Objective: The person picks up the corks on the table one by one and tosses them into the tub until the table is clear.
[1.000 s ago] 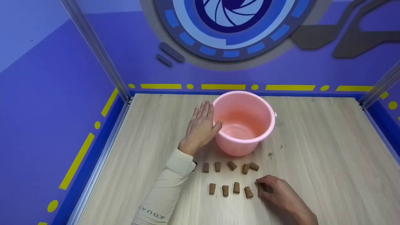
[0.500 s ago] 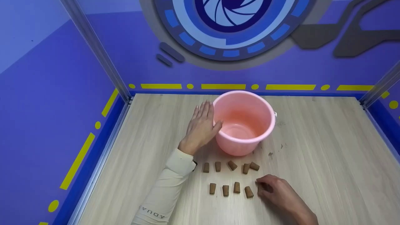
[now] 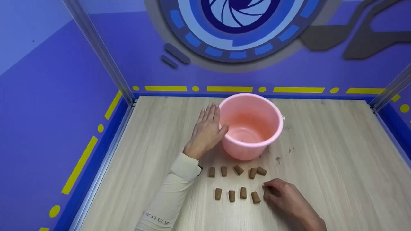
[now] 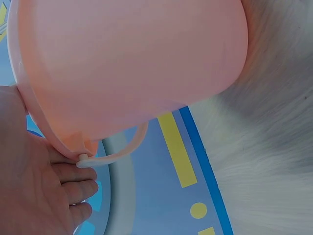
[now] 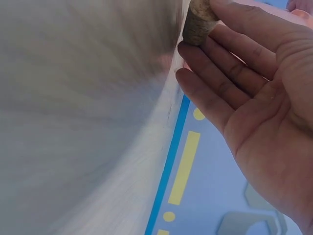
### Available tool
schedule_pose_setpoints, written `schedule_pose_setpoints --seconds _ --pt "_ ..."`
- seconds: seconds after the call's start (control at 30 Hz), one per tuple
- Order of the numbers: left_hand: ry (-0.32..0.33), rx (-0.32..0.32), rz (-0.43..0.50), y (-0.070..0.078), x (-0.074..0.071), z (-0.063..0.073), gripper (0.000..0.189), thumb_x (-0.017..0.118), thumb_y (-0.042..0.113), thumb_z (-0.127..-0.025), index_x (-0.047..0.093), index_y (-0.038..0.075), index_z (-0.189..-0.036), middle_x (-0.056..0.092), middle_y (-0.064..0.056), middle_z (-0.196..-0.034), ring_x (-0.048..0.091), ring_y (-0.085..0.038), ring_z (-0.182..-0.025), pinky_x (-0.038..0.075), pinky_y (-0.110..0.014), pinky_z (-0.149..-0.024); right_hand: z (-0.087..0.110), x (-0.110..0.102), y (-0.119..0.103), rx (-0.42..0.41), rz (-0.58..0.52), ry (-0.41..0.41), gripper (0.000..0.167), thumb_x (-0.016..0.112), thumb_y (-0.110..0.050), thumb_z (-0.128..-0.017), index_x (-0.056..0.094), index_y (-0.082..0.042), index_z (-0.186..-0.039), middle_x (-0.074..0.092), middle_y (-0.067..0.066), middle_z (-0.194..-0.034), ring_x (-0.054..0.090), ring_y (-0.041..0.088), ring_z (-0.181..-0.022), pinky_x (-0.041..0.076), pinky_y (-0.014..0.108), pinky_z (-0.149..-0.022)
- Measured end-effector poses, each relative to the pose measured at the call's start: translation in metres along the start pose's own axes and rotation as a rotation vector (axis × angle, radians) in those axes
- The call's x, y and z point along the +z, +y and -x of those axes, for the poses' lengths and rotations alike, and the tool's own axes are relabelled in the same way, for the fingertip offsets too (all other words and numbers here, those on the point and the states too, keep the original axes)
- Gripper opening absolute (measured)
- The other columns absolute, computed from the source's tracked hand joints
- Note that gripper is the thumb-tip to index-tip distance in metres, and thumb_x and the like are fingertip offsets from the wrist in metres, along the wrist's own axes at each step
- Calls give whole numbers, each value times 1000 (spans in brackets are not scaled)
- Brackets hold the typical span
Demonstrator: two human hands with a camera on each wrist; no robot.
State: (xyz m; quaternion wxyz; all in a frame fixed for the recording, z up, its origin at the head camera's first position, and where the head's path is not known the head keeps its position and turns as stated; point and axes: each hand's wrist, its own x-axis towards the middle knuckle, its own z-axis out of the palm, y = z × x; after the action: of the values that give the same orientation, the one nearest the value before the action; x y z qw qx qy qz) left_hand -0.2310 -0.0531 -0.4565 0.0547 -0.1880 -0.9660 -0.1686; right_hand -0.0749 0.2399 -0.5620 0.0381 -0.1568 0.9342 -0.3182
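Observation:
The pink bucket [image 3: 244,152] stands upright on the wooden table, its inside bare. My left hand [image 3: 205,131] lies along its left side, thumb over the rim and the long fingers nearly straight. In the left wrist view, the fingertips [image 4: 80,191] are at the rim beside the handle's joint. My right hand [image 3: 285,195] pinches a brown cork stopper [image 5: 199,23] between thumb and fingers, low over the table at the right end of the front row. Several tapered cork stoppers [image 3: 243,192] form that row, and more cork stoppers [image 3: 223,171] lie behind it, close to the bucket.
Blue-purple panels with yellow dashes [image 3: 165,88] wall in the table [image 3: 334,154] at the back and both sides. Metal posts [image 3: 102,54] stand at the corners. The bucket's pale handle [image 4: 117,155] hangs behind it. Small dark marks [image 3: 278,158] show right of the bucket.

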Motion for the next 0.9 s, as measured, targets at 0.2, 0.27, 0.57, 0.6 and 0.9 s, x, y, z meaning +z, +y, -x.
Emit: schedule_pose_setpoints --seconds 0.2,0.27,0.57,0.6,0.9 --pt "21 17 6 -1 0 1 76 46 43 -111 28 -9 -162 25 -27 -170 21 -37 -159 9 -47 -130 0 -1 0 -20 -9 29 23 84 0 -87 79 -9 -107 74 -4 -103 72 17 -97 61 40 -84" --pt "30 25 11 -1 1 1 75 46 43 -111 28 -10 -162 26 -28 -169 22 -38 -159 10 -47 -130 0 -2 -1 -24 -13 33 23 85 0 -87 79 -9 -107 74 -5 -103 72 16 -96 61 39 -83" --pt "41 28 17 -2 2 1 76 49 41 -110 29 -10 -162 27 -28 -169 22 -38 -159 10 -47 -130 -1 -5 -4 21 -42 33 21 86 -3 -87 78 -10 -104 72 -6 -101 72 15 -95 61 39 -82" --pt "38 26 15 -2 2 0 76 49 42 -111 28 -10 -162 27 -28 -169 22 -38 -159 9 -47 -130 -1 -5 -4 11 -44 40 20 86 -2 -86 78 -10 -103 72 -6 -101 72 15 -95 62 39 -82" --pt "36 25 29 -1 2 0 76 51 40 -110 28 -11 -162 25 -28 -170 21 -38 -159 9 -47 -130 -1 -7 -6 -42 -47 90 21 85 2 -86 78 -11 -101 73 -5 -101 73 19 -96 62 42 -84"
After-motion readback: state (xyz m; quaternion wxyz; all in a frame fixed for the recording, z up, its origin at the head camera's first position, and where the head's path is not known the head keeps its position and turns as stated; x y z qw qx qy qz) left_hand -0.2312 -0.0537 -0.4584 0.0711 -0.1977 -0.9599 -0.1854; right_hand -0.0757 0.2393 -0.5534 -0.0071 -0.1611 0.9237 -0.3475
